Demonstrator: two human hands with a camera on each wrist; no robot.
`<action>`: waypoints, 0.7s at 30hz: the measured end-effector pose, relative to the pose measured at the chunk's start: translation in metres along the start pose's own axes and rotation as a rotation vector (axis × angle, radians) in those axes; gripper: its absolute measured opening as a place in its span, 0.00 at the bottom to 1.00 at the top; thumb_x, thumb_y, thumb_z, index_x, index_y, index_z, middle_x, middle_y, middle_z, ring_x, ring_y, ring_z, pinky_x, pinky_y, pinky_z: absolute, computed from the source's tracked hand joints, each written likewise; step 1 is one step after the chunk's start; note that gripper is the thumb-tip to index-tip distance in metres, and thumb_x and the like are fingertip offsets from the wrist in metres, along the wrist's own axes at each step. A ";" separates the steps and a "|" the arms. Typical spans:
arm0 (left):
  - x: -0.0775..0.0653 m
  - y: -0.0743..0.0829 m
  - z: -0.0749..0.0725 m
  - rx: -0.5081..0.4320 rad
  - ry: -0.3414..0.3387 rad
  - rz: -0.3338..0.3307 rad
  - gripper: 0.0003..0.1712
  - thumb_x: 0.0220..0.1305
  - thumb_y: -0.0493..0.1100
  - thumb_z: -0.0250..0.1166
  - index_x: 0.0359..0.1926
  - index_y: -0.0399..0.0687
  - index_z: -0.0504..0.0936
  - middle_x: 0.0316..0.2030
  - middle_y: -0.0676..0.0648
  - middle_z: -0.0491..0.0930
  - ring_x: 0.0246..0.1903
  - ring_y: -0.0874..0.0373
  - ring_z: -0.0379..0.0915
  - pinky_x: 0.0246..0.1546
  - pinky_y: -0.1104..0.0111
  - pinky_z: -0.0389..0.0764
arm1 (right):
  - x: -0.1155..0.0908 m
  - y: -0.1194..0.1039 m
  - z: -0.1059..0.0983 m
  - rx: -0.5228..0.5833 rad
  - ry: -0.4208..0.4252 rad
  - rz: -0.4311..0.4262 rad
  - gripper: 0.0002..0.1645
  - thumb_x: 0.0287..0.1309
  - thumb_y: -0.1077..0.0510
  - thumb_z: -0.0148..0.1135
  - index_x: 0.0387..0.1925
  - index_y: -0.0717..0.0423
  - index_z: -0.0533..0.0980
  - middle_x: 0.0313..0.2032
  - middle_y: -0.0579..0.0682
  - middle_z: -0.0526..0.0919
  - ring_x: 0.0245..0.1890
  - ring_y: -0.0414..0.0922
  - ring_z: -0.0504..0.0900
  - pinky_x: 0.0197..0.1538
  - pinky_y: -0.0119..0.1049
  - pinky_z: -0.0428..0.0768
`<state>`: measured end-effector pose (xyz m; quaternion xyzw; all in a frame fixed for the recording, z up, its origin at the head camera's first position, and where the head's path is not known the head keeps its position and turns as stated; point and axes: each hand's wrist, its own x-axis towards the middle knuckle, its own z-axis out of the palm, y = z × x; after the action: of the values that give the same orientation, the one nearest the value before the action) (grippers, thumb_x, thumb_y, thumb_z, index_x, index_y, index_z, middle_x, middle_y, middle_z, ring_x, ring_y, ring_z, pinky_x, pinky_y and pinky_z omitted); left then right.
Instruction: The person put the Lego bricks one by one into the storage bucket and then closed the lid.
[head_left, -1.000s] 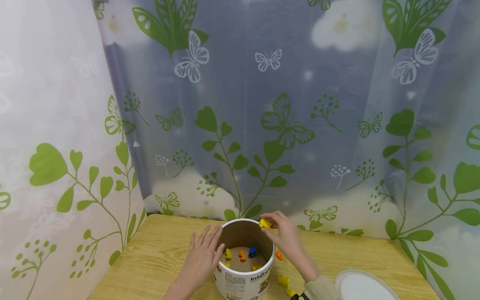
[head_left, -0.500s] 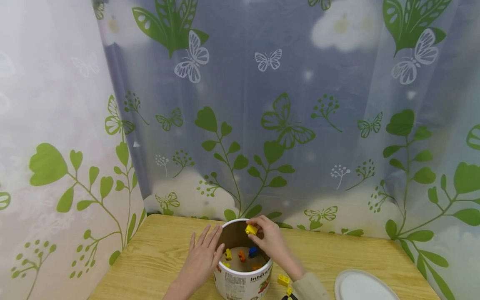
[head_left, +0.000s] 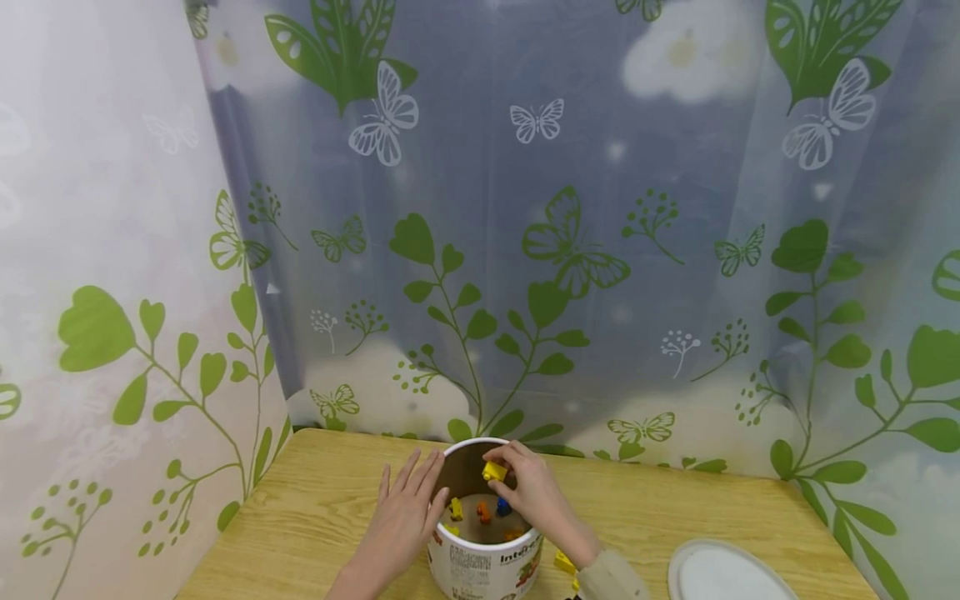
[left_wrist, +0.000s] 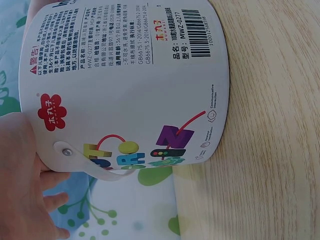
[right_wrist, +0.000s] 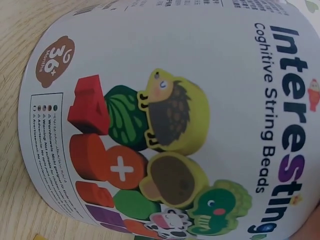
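Note:
A round white cardboard bucket (head_left: 474, 575) with printed labels stands on the wooden table. My left hand (head_left: 401, 510) lies along its left rim with the fingers straight; in the left wrist view those fingers (left_wrist: 54, 202) reach past the bucket's strap handle (left_wrist: 87, 162). Over the bucket's mouth, my right hand (head_left: 536, 493) pinches a small yellow toy block (head_left: 492, 472) between thumb and fingers. On the bucket floor lie a yellow piece (head_left: 456, 508), an orange piece (head_left: 483, 511) and a blue piece (head_left: 502, 506), the blue one partly behind the right hand.
Just right of the bucket, yellow blocks (head_left: 564, 562) lie on the table (head_left: 330, 483), partly covered by the right forearm. A white round lid (head_left: 727, 575) rests farther right. A patterned curtain (head_left: 675, 275) hangs behind the table's back edge.
My right hand has moved left and slightly down with the yellow block, from the bucket's right rim to over its opening. The left hand has stayed in place.

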<state>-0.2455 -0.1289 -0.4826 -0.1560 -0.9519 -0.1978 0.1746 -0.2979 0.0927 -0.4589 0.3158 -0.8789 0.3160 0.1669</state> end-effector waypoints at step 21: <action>-0.001 -0.001 -0.001 -0.002 -0.006 0.000 0.33 0.81 0.57 0.45 0.76 0.44 0.64 0.75 0.46 0.64 0.76 0.43 0.51 0.72 0.34 0.47 | -0.005 -0.002 -0.017 0.130 0.217 0.006 0.15 0.60 0.65 0.71 0.49 0.56 0.83 0.43 0.55 0.84 0.40 0.50 0.86 0.42 0.44 0.87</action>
<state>-0.2449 -0.1298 -0.4826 -0.1568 -0.9522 -0.1982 0.1718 -0.2913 0.1054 -0.4476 0.2873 -0.8343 0.4052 0.2391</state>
